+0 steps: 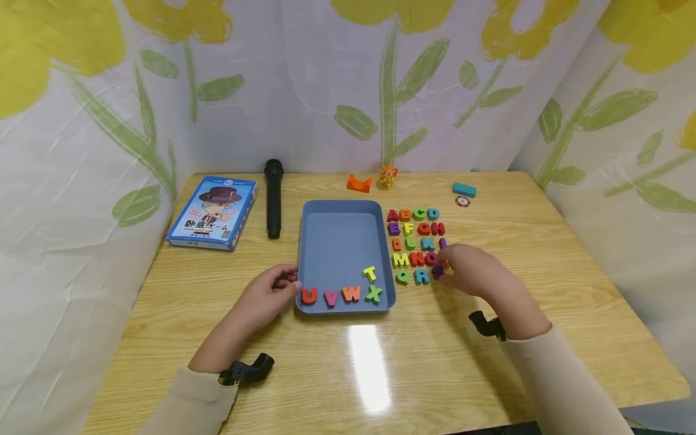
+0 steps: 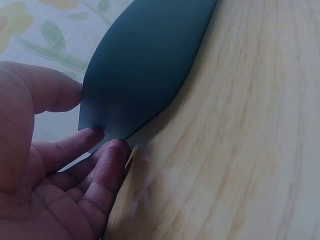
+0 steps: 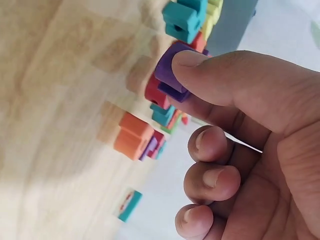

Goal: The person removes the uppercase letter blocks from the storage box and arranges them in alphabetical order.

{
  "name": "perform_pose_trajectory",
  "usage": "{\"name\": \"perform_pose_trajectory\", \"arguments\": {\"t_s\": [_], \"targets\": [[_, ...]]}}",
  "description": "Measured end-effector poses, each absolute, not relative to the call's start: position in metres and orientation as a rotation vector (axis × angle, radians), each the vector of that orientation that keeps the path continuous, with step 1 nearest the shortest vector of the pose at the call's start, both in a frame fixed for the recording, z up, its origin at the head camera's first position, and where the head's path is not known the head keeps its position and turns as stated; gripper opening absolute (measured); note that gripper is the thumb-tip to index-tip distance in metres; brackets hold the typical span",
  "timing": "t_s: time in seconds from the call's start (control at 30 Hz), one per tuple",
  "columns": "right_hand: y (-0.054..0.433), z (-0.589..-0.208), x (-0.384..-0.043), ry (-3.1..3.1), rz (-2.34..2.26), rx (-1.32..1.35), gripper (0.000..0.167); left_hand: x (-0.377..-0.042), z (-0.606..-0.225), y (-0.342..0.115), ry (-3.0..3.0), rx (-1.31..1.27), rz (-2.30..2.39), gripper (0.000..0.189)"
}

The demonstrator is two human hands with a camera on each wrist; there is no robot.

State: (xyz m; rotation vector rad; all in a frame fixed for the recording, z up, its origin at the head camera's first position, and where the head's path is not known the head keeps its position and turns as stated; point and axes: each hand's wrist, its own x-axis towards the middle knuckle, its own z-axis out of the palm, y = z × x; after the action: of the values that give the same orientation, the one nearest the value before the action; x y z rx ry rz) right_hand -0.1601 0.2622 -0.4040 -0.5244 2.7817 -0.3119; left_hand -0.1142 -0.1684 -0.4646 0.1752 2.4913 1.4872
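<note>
My right hand (image 1: 472,269) pinches a small purple letter (image 3: 172,67) between thumb and forefinger, at the lower right of the rows of letters; its shape is partly covered. The other fingers of that hand are curled. With my left hand (image 1: 270,297) I hold the left wall of a blue-grey tray (image 1: 342,207), thumb at the rim and fingertips against the outside. Inside the tray, a red U (image 1: 309,296), pink V (image 1: 330,298), orange W (image 1: 351,294) and green X (image 1: 373,294) line the near side. A yellow T (image 1: 370,273) lies above the X.
Colourful letters, such as a yellow M (image 1: 400,260) and blue R (image 1: 421,277), form rows right of the tray. Behind stand a microphone (image 1: 273,199), game box (image 1: 212,211), orange arch block (image 1: 359,183), animal figure (image 1: 388,176), teal block (image 1: 464,190) and round chip (image 1: 463,202).
</note>
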Motion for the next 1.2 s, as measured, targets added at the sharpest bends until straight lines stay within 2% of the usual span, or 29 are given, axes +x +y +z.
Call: {"name": "perform_pose_trajectory", "arguments": {"t_s": [0.23,0.4,0.6,0.9,1.03,1.2], "targets": [[0.26,-0.415,-0.161,2.787,-0.29,-0.52,0.011,-0.114,-0.464,-0.168,2.48,0.156,1.486,0.051],[0.259,-0.411,-0.159,2.797,-0.279,-0.488,0.022,-0.114,-0.463,-0.169,2.481,0.153,1.486,0.051],[0.25,-0.386,-0.163,2.859,-0.295,-0.486,0.029,-0.114,-0.463,-0.169,2.48,0.159,1.491,0.051],[0.18,-0.368,-0.177,2.821,-0.19,-0.662,0.038,-0.114,-0.466,-0.169,2.492,0.156,1.486,0.05],[0.149,-0.372,-0.179,2.754,-0.147,-0.789,0.036,-0.115,-0.466,-0.169,2.492,0.155,1.497,0.05],[0.128,-0.381,-0.18,2.692,-0.063,-0.821,0.032,-0.116,-0.466,-0.17,2.493,0.15,1.497,0.05]]}}
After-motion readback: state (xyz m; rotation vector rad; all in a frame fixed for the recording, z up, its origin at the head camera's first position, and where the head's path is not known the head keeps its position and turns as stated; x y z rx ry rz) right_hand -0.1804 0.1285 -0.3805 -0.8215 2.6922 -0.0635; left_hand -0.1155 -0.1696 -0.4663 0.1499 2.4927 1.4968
